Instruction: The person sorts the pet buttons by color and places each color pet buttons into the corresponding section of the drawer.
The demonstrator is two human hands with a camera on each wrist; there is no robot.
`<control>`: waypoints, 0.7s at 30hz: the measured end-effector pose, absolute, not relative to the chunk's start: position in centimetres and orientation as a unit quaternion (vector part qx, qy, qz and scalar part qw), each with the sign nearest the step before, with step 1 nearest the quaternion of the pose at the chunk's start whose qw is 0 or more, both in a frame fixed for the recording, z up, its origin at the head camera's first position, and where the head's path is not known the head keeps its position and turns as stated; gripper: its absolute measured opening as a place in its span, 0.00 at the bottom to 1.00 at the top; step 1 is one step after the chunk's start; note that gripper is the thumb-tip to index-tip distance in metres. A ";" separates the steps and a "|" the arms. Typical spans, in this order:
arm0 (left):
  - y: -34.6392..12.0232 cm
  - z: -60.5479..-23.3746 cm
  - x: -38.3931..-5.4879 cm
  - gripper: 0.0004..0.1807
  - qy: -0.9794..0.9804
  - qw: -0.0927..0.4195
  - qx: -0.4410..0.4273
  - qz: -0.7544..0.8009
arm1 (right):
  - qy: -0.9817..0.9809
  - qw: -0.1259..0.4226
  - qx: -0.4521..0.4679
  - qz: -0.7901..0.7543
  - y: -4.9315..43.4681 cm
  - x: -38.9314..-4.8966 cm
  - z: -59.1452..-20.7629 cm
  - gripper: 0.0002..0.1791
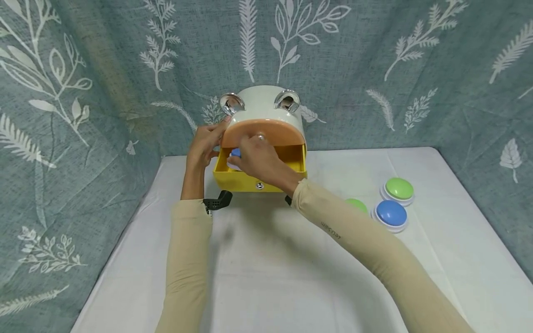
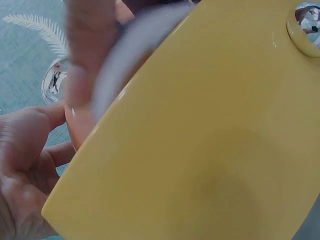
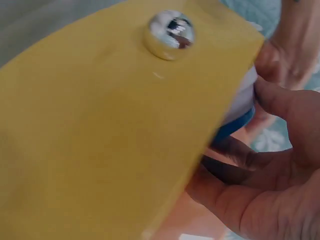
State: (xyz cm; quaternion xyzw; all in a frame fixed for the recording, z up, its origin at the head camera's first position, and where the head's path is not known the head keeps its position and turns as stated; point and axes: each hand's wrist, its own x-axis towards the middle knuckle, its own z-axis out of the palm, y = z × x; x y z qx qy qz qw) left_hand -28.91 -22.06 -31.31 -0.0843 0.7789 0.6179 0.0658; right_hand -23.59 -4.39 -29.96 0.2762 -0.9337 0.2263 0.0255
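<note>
A white frog-like cabinet (image 1: 264,101) with an orange upper front (image 1: 287,132) has its yellow drawer (image 1: 235,181) pulled out. My right hand (image 1: 260,159) reaches over the drawer front and grips a push button (image 3: 242,102) with a blue dome and white base. In the head view this blue button lies at the drawer's left side, partly covered by the hand. The right wrist view has the thumb on its white base and the fingers on the dome side. My left hand (image 1: 203,144) rests against the cabinet's left side, fingers extended, beside the drawer.
On the white table (image 1: 275,286) at the right lie a green button (image 1: 399,188), a blue button (image 1: 391,213) and another green button (image 1: 356,204) partly behind my right sleeve. A leaf-patterned curtain (image 1: 341,60) hangs behind. Shiny round knobs mark the drawer (image 1: 260,186) and orange front.
</note>
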 end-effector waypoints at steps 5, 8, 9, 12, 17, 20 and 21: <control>-22.0 -31.5 -28.9 0.46 0.780 0.062 -0.084 0.617 | -0.938 -0.035 0.260 0.228 -5.0 -24.5 -30.8 0.22; -22.0 -31.6 -28.9 0.46 0.781 0.063 -0.084 0.616 | -0.933 -0.055 0.262 0.239 -5.1 -25.1 -31.3 0.22; -22.0 -31.6 -28.9 0.46 0.781 0.062 -0.084 0.616 | -0.930 -0.058 0.266 0.248 -5.1 -25.2 -31.3 0.21; -21.9 -31.6 -28.9 0.45 0.780 0.058 -0.084 0.617 | -0.916 -0.059 0.284 0.277 -5.1 -25.7 -31.6 0.20; -21.8 -31.5 -28.9 0.45 0.780 0.061 -0.085 0.617 | -0.907 -0.089 0.292 0.289 -5.0 -26.0 -32.0 0.16; -21.8 -31.4 -28.9 0.44 0.780 0.062 -0.082 0.617 | -0.907 -0.112 0.291 0.283 -4.9 -26.1 -32.2 0.27; -21.9 -31.4 -28.9 0.44 0.780 0.060 -0.081 0.618 | -0.907 -0.117 0.290 0.283 -4.8 -26.1 -32.3 0.28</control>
